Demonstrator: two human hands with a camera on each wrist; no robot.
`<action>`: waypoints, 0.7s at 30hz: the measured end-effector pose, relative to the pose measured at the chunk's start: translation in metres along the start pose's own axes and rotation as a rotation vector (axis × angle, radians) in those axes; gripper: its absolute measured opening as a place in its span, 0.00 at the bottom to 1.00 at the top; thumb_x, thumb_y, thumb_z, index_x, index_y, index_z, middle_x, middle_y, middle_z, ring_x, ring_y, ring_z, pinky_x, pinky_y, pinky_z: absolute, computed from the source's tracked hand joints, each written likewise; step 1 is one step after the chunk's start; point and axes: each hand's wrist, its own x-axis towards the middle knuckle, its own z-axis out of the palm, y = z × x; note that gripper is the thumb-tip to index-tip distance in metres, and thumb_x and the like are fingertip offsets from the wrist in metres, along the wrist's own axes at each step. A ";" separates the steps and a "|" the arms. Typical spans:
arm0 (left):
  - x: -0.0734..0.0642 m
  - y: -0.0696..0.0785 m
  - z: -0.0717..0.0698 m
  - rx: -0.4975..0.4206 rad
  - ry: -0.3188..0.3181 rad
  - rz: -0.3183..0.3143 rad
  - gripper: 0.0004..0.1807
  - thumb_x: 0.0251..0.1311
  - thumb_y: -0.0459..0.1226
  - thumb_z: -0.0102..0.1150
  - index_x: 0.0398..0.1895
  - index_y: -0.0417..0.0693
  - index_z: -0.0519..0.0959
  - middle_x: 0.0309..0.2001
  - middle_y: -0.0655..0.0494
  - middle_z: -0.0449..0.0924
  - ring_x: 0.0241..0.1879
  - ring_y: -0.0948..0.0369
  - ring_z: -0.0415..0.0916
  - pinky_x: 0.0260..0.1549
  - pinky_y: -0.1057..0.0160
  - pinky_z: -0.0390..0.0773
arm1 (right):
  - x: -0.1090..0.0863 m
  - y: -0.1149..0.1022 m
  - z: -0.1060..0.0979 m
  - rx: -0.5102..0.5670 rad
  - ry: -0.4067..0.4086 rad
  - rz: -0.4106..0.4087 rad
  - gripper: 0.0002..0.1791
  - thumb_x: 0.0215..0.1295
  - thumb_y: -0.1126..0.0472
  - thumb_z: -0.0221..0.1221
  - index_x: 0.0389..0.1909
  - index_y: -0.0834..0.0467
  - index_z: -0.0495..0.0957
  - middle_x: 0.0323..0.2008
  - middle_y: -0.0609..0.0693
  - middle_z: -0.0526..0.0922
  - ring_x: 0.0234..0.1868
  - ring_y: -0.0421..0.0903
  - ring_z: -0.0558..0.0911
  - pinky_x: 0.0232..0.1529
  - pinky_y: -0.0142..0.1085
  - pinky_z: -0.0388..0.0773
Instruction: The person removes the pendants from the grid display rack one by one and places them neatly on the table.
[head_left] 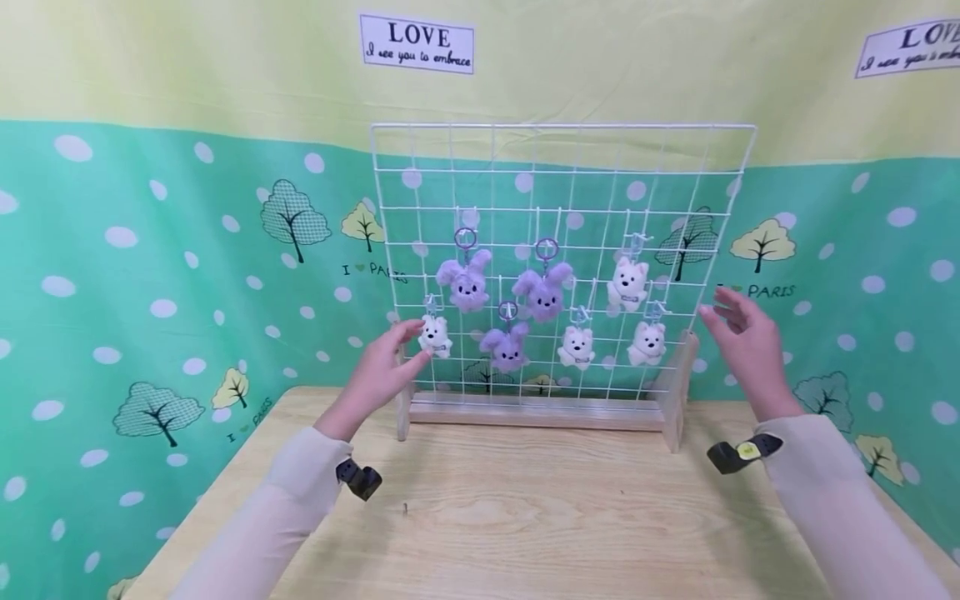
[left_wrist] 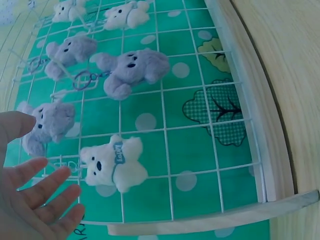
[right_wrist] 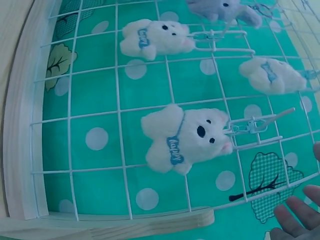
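My left hand [head_left: 377, 372] is beside the left edge of the white wire grid rack [head_left: 562, 127], its fingers spread around a small white plush dog keychain [head_left: 434, 337]. In the left wrist view those fingers are loosely extended, close to the clasp end of that white dog [left_wrist: 114, 165]. Three purple plush bunny keychains [head_left: 543, 292] hang on hooks in the middle. Right of them hang three more white dogs [head_left: 627, 285] with blue tags. My right hand [head_left: 752, 350] hovers just outside the grid's right edge, fingers relaxed and holding nothing.
The rack's wooden base [head_left: 540, 412] stands at the back of a light wooden table [head_left: 510, 517]. Behind it hangs a green and yellow cloth [head_left: 172, 250] printed with trees and dots. Black wrist cameras [head_left: 360, 479] are strapped over both sleeves.
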 end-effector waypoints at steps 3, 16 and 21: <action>0.005 0.001 0.000 -0.054 0.014 -0.032 0.28 0.63 0.41 0.56 0.65 0.41 0.64 0.61 0.41 0.70 0.60 0.46 0.66 0.60 0.46 0.66 | 0.006 0.000 0.000 0.006 0.002 0.037 0.37 0.65 0.36 0.48 0.71 0.46 0.54 0.71 0.53 0.58 0.69 0.56 0.60 0.65 0.54 0.60; 0.030 0.001 0.001 -0.163 0.142 -0.096 0.26 0.64 0.44 0.55 0.60 0.39 0.68 0.58 0.43 0.73 0.58 0.46 0.69 0.57 0.49 0.69 | 0.023 0.003 0.017 0.112 0.062 0.143 0.38 0.64 0.38 0.51 0.70 0.52 0.56 0.69 0.53 0.61 0.68 0.51 0.62 0.65 0.45 0.63; 0.037 0.000 0.002 -0.159 0.175 -0.124 0.24 0.64 0.42 0.57 0.59 0.39 0.70 0.57 0.44 0.73 0.58 0.48 0.69 0.58 0.52 0.69 | 0.030 0.005 0.025 0.167 0.097 0.201 0.37 0.63 0.40 0.53 0.68 0.53 0.60 0.67 0.53 0.65 0.65 0.45 0.67 0.64 0.41 0.65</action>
